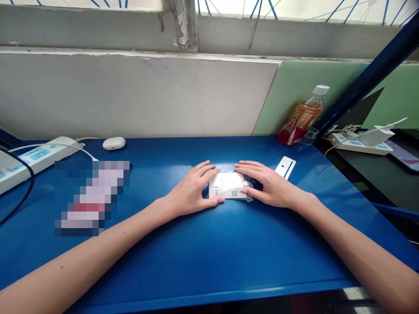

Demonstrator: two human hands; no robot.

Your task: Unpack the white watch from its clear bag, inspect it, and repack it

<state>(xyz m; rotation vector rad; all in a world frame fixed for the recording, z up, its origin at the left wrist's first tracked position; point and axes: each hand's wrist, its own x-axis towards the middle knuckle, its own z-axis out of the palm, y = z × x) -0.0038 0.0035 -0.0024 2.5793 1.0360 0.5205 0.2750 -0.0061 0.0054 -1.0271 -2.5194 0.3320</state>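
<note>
A small white package (228, 185) in clear plastic lies flat on the blue desk, with a printed label, a barcode and a square code on its face. My left hand (199, 185) grips its left end, thumb along the front edge and fingers over the back corner. At the other end my right hand (266, 183) holds it, thumb on the top face near a crinkled bit of plastic and fingers curving round the back. The package's right end is partly hidden under that hand.
Behind my right hand lies a white card with a dark slot (286, 167). A drink bottle (303, 117) leans at the back right. On the left are a pixelated phone-like object (98, 192), a white earbud case (114, 143) and a power strip (41, 152). A blue post (366, 83) rises at right.
</note>
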